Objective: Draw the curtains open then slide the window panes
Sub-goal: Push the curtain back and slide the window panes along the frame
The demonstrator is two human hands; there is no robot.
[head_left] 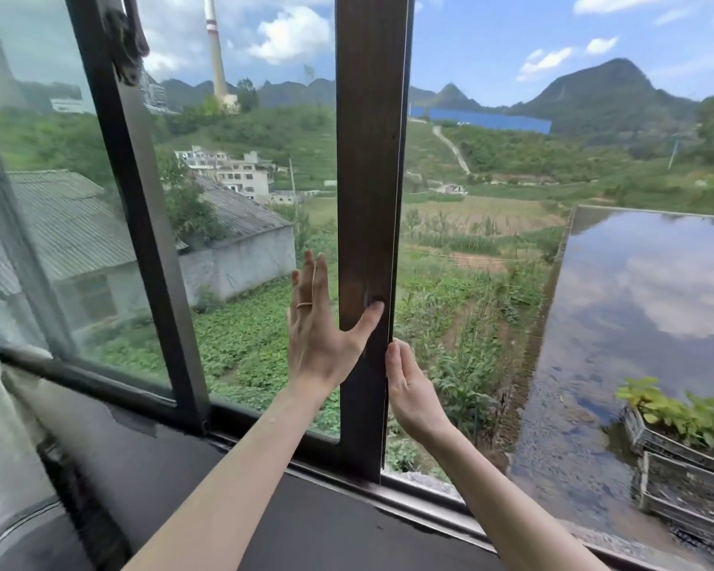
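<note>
The dark-framed sliding glass window pane (367,199) stands upright in the sill track, part-way across, the opening to its right bare.

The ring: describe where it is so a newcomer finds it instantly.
Start at the dark upright window frame bar in mid-picture. The left hand presses flat beside it; the thin gold ring circles one finger. The right hand shows none.

The left hand (318,335) lies flat against the glass of the window pane (256,224), fingers (312,278) spread upward, a ring (304,305) on one, thumb pressed on the dark vertical stile (367,179). Just right of that thumb, the right hand (411,389) curls its fingers around the stile's outer edge. Right of those fingers the window stands open above the sill (347,525).
</note>
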